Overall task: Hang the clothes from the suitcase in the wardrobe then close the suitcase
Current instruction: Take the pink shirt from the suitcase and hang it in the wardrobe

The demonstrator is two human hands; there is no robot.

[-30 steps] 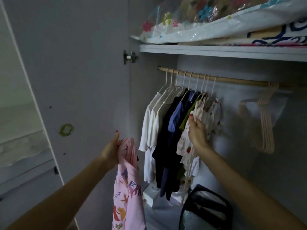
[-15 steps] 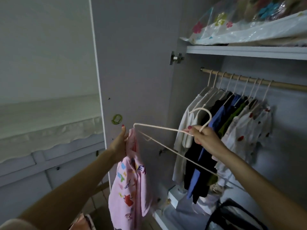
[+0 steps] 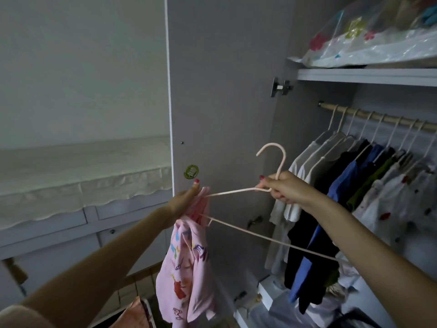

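The left hand (image 3: 186,200) grips a pink shirt (image 3: 186,263); the right hand (image 3: 283,188) clasps a hanger (image 3: 272,166), whose left tip seems buried in the cloth.

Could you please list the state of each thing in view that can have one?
Wardrobe door: open.
Pink shirt: held up by the left hand, one hanger end at its collar, not yet hung.
Hanger: off the rail, gripped at the neck by the right hand.
Rail: carrying a row of hung clothes.
Shelf: loaded with a plastic-wrapped bundle.
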